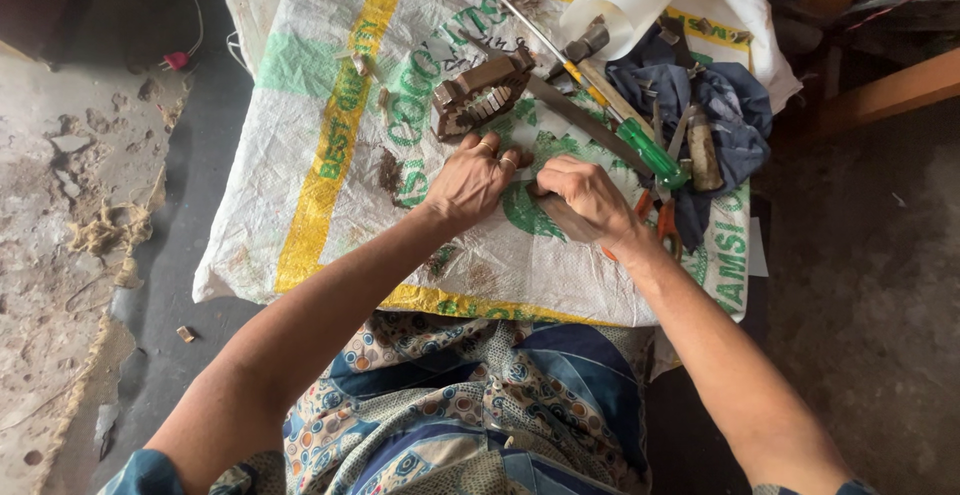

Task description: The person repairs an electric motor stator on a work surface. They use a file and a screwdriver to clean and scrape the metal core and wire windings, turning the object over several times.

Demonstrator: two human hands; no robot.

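Both hands meet near the middle of the white woven sack [300,215] that covers the surface. The left hand [470,177] presses down with its fingers curled, rings showing, and the right hand [585,198] is closed round a small dark piece [537,191] that sits between the two hands — what the piece is cannot be made out, since the fingers hide most of it. So the right grip is clamped on that piece; whether the left grip pinches it too or only steadies it, I cannot tell.

Just beyond the hands, farther off, lies a brown block-shaped part with pale metal strips [482,93]. To the right lie a green-handled screwdriver [650,152], a long flat dark blade [585,120] and orange-handled pliers [665,220], partly under the right wrist, beside a crumpled blue cloth [735,110].

To do this well, I judge the piece should stay low against the sack, with the left hand bracing close — short, controlled pressure rather than force.
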